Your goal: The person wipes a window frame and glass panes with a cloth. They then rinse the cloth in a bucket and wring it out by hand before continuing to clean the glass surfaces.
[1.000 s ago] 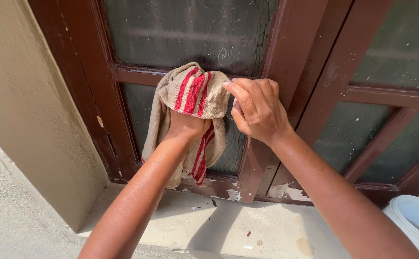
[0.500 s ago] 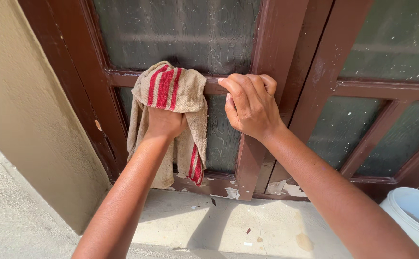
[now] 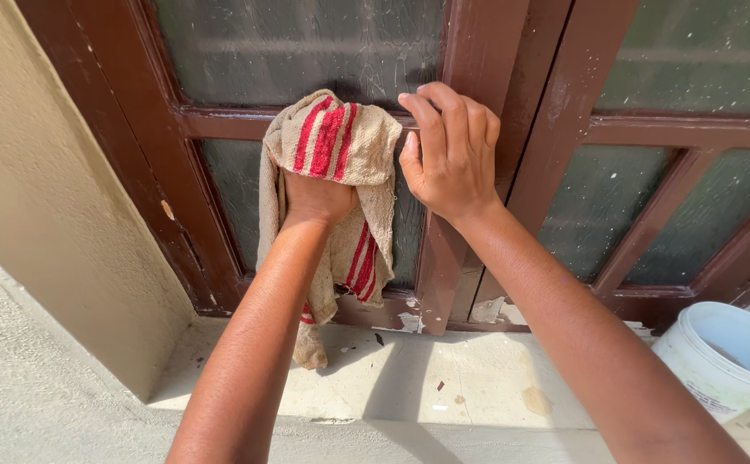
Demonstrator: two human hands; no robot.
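Note:
My left hand [image 3: 315, 199] grips a beige cloth with red stripes [image 3: 341, 146] and presses it against the brown wooden crossbar [image 3: 220, 125] of a window frame. The cloth drapes over my fingers and hangs down over the lower frosted glass pane [image 3: 237, 185]. My right hand [image 3: 451, 155] rests beside the cloth, fingers curled over the crossbar where it meets the brown upright post [image 3: 469, 51]. The two hands are almost touching.
A white plastic bucket [image 3: 719, 357] stands at the lower right on the pale stone sill [image 3: 444, 378]. A beige plastered wall [image 3: 40, 189] closes the left side. Flaked paint lies at the frame's base [image 3: 409, 322]. A second window leaf [image 3: 693, 155] is at the right.
The cloth and left hand went left along the crossbar, then came back right and slightly up. The right hand shifted upward on the crossbar. The view has tilted, showing more of the bucket.

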